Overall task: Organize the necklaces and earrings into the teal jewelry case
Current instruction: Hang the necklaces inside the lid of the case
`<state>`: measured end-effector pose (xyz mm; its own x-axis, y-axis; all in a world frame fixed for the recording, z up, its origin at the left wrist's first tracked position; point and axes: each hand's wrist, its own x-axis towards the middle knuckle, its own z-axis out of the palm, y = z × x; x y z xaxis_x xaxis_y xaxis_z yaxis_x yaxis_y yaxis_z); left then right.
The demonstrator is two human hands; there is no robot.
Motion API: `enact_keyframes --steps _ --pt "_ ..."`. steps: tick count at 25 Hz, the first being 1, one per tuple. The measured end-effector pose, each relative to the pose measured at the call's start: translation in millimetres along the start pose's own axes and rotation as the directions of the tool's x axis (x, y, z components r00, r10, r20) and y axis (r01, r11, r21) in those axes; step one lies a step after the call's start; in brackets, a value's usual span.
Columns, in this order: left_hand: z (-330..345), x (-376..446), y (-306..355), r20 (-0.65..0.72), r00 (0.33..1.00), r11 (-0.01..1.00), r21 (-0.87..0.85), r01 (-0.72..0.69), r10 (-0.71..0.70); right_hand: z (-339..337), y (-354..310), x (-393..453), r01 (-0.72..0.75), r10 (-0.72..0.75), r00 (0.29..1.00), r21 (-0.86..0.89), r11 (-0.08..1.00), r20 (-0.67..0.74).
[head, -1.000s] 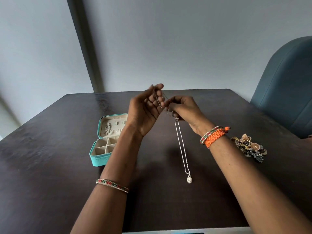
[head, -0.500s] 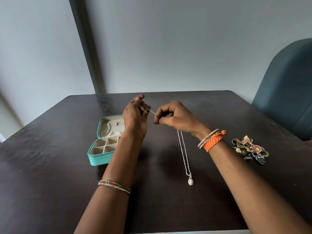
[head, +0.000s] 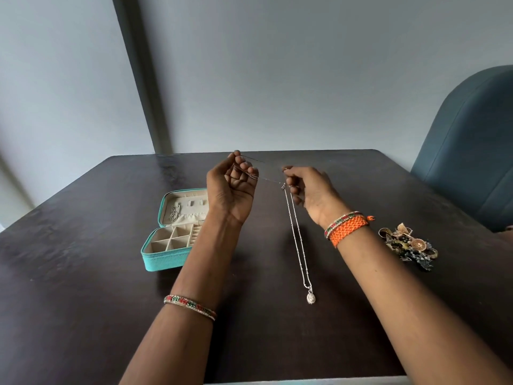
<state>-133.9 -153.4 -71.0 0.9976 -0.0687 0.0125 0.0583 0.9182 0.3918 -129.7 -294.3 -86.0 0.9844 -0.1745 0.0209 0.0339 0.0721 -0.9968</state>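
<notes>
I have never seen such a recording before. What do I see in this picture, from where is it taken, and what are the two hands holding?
There is no machine here. A person wears one wide-angle camera on the head, and it looks forward and down, so you see their own two arms from above.

The left hand and the right hand are raised above a dark table. Each pinches one part of a thin silver necklace. A short stretch of chain runs between the hands; the rest hangs from the right hand, with a small pendant at the bottom.

On the table, at the left, lies the open teal jewelry case with beige compartments; a chain already sits in its lid. At the right lies a pile of gold and dark jewelry. A blue chair stands beside the table.
</notes>
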Motion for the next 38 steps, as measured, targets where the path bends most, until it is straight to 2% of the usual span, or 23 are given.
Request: enact_keyframes --steps 2,4,6,7,9,12,14,15,18,20,23,30,35,36,38 --pt "-3 2 4 0.012 0.999 0.999 -0.021 -0.048 0.048 3 -2 -5 0.097 -0.077 0.989 -0.166 0.981 0.123" --pt "-7 5 9 0.026 0.998 0.998 0.030 -0.058 0.057 9 -8 -14 0.295 -0.188 0.910 -0.257 0.920 0.369" --pt "-10 5 10 0.022 0.999 0.990 0.139 -0.027 0.024 16 -10 -21 0.443 -0.271 0.824 -0.269 0.855 0.497" --pt "-10 4 9 0.030 1.000 0.983 0.184 -0.007 0.002 19 -7 -21 0.479 -0.310 0.819 -0.277 0.833 0.483" --pt "-6 2 5 0.048 0.998 0.972 0.236 0.025 -0.038 23 1 -17 0.495 -0.371 0.852 -0.336 0.801 0.370" --pt "-2 1 -2 0.063 0.998 0.959 0.284 0.008 -0.027 27 13 -11 0.422 -0.385 0.906 -0.415 0.806 0.175" --pt "-1 1 -5 0.076 0.997 0.952 0.305 -0.022 -0.001 28 16 -12 0.410 -0.432 0.900 -0.451 0.793 0.060" --pt "-1 2 -6 0.085 0.996 0.951 0.308 -0.031 0.005 28 16 -14 0.430 -0.479 0.877 -0.503 0.750 0.035" --pt "0 1 -10 0.132 0.991 0.922 0.382 -0.056 0.006 26 14 -19 0.460 -0.562 0.826 -0.638 0.618 0.051" --pt "1 -1 -14 0.157 0.988 0.884 0.463 -0.069 -0.006 25 13 -20 0.455 -0.564 0.823 -0.672 0.584 0.067" --pt "3 -4 -14 0.153 0.988 0.874 0.484 -0.047 -0.032 23 12 -20 0.445 -0.566 0.821 -0.709 0.547 0.079" --pt "2 -3 -3 0.079 0.991 0.854 0.517 0.054 -0.110 19 10 -24 0.447 -0.669 0.737 -0.811 0.377 0.096" --pt "-3 -1 15 -0.033 0.990 0.756 0.643 0.125 -0.135 16 11 -19 0.499 -0.683 0.714 -0.797 0.340 0.155" --pt "-4 -1 17 -0.041 0.989 0.782 0.609 0.135 -0.140 15 11 -17 0.545 -0.664 0.716 -0.768 0.337 0.217" --pt "-6 0 20 -0.027 0.992 0.893 0.433 0.122 -0.123 16 11 -16 0.631 -0.625 0.703 -0.704 0.327 0.339"
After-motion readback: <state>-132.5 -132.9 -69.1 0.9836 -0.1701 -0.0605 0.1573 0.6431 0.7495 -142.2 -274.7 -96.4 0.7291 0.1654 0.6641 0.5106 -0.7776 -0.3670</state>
